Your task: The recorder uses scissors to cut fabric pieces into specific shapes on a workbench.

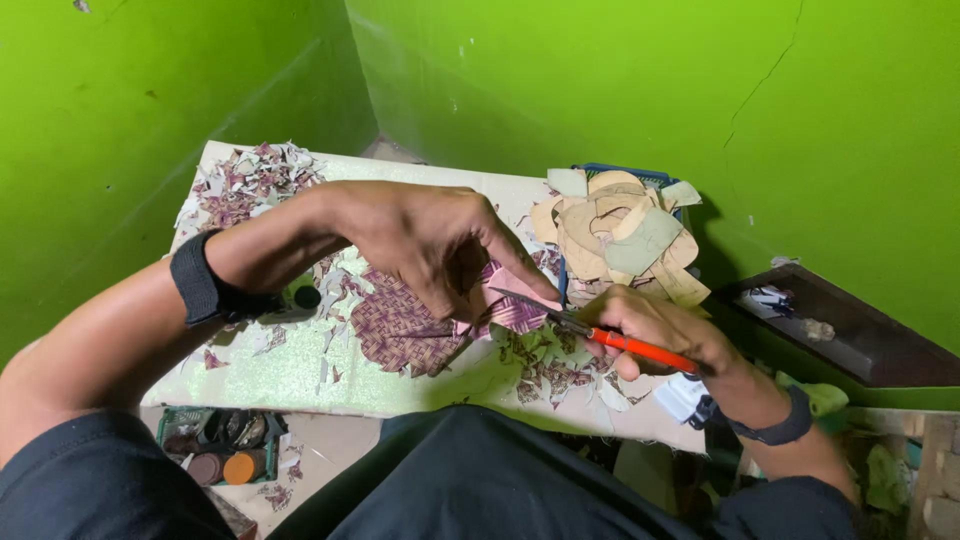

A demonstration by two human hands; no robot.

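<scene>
Head view, read from left to right: the left hand (425, 245) arches over a flat piece of woven purple material (405, 330), its fingers curled down and closed in a pinch on the piece's pink-striped edge (515, 310), just under the fingertips. The rest of the woven piece spreads out below and slightly left of that hand, lying on a pale board (300, 375) littered with paper scraps (250, 185).

The piece looks thin, light and limp, so it would likely buckle or shift unless pressed flat. Its cut edges seem apt to fray or tear. The safest hold appears to be close beside the cutting line, with the fingertips kept clear of the blade.

Further right, the right hand (655, 335) is wrapped shut around an orange-handled craft knife (610, 340). The blade tip points left and meets the pink-striped edge right by the left hand's fingertips, so the work sits between the two hands.

Beyond the right hand, a blue basket (625, 172) holds tan cut-out shapes (620, 235). Below the left forearm, a small tray of jars (220, 445) sits off the board.
</scene>
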